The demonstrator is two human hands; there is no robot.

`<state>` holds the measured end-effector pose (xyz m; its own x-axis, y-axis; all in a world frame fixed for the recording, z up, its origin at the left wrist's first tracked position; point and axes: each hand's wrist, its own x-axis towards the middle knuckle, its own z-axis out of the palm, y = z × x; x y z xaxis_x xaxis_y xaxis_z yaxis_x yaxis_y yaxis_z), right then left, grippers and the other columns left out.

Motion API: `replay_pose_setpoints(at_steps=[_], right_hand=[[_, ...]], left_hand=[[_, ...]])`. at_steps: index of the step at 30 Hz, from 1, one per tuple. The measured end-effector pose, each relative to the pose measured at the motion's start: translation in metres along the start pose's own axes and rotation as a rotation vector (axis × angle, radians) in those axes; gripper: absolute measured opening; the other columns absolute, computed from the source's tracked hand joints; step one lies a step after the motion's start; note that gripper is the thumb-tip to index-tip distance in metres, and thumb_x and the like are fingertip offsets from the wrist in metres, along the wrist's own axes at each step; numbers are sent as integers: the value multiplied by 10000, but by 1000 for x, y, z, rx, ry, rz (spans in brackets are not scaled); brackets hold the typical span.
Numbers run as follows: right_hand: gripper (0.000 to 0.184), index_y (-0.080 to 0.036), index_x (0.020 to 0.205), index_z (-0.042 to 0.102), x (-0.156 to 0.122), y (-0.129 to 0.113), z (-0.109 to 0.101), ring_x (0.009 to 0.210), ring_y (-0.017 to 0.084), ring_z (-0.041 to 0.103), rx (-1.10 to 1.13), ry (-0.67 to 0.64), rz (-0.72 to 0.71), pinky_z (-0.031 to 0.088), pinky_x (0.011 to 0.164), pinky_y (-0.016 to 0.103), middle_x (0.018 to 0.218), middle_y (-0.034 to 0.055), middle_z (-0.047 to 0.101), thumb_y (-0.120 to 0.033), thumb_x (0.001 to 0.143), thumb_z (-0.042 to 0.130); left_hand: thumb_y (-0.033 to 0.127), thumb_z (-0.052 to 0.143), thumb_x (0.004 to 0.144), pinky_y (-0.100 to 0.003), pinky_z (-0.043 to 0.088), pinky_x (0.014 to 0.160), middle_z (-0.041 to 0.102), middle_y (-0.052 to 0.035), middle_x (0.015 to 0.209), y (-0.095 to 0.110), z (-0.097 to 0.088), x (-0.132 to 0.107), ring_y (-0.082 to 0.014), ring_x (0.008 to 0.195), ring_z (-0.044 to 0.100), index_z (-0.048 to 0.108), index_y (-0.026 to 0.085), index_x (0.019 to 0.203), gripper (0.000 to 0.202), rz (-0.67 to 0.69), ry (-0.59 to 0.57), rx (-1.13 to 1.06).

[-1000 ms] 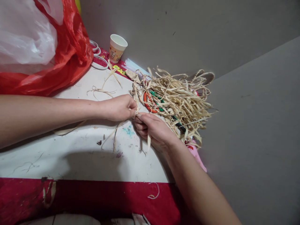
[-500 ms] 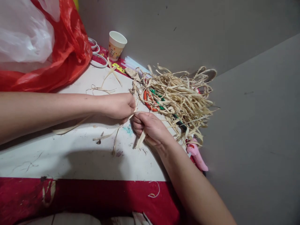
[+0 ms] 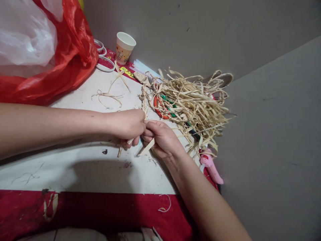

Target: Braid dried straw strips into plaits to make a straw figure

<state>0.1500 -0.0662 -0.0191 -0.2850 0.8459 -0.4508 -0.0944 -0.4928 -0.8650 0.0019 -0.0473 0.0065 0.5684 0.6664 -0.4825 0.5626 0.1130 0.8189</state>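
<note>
Close together over the white board, my left hand (image 3: pixel 131 124) and my right hand (image 3: pixel 162 137) are both closed on strips of dried straw. A flat straw strip (image 3: pixel 147 147) sticks out below my right fingers. Another straw end (image 3: pixel 119 151) pokes out under my left hand. Just above the hands lies a braided straw cord (image 3: pixel 144 97), which seems to run down to my fingers; its join there is hidden. To the right rests a big bundle of dried straw (image 3: pixel 200 103), over red-handled and green-handled tools (image 3: pixel 160 108).
A red and white plastic bag (image 3: pixel 75 50) bulges at the upper left. Behind stand a paper cup (image 3: pixel 124 48), white rings (image 3: pixel 105 64) and pale glue sticks (image 3: pixel 142 68). A pink glue gun (image 3: pixel 210 167) lies at the right edge, by the grey wall (image 3: pixel 271 117). Red cloth (image 3: pixel 100 211) borders the board (image 3: pixel 82 177).
My left hand has moved down slightly, nearer the right hand, and its fingers now curl over the straw ends. The strip below my right hand has swung leftward.
</note>
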Motion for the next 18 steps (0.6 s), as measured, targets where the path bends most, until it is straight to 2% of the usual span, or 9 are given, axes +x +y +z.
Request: replay_pose_setpoints(at_steps=[2, 6, 8, 12, 14, 18], right_hand=[[398, -186, 515, 347, 0, 2, -1, 362, 30, 206, 27, -35, 4, 124, 372, 189, 431, -92, 264, -312, 750, 643], [401, -184, 537, 368, 0, 5, -4, 357, 63, 398, 33, -95, -25, 185, 361, 175, 405, -77, 310, -350, 791, 631], [390, -181, 540, 378, 0, 6, -4, 357, 74, 439, 49, -104, -48, 218, 356, 173, 397, -77, 315, -330, 804, 622], [361, -181, 540, 390, 0, 7, -3, 317, 59, 386, 71, -75, -54, 250, 340, 177, 404, -91, 293, -281, 808, 611], [337, -181, 551, 409, 0, 7, -3, 315, 48, 333, 68, -45, -43, 234, 326, 170, 414, -96, 279, -281, 798, 616], [287, -171, 572, 439, 0, 5, -5, 356, 25, 209, 104, -53, -65, 168, 322, 147, 457, -99, 262, -241, 772, 633]], left_hand=[[223, 438, 749, -242, 348, 335, 547, -58, 412, -3, 4, -1, -176, 324, 500, 584, 150, 702, 169, -13, 7, -28], [248, 406, 775, -255, 357, 300, 533, -33, 454, 0, 8, -5, -171, 307, 472, 569, 150, 842, 201, -62, -28, 34], [254, 399, 779, -265, 366, 294, 558, -39, 505, 3, 9, -8, -170, 316, 473, 559, 150, 902, 227, -79, -32, 60], [273, 384, 797, -250, 374, 316, 585, -43, 531, 6, 10, -9, -158, 338, 481, 556, 143, 966, 273, -53, -37, 55], [286, 397, 806, -235, 393, 360, 574, -32, 495, 8, 8, -9, -153, 366, 504, 570, 133, 961, 278, -10, -82, 22], [308, 455, 785, -231, 413, 456, 579, -30, 470, 14, -12, -5, -153, 433, 553, 617, 127, 899, 268, -8, -211, -8]])
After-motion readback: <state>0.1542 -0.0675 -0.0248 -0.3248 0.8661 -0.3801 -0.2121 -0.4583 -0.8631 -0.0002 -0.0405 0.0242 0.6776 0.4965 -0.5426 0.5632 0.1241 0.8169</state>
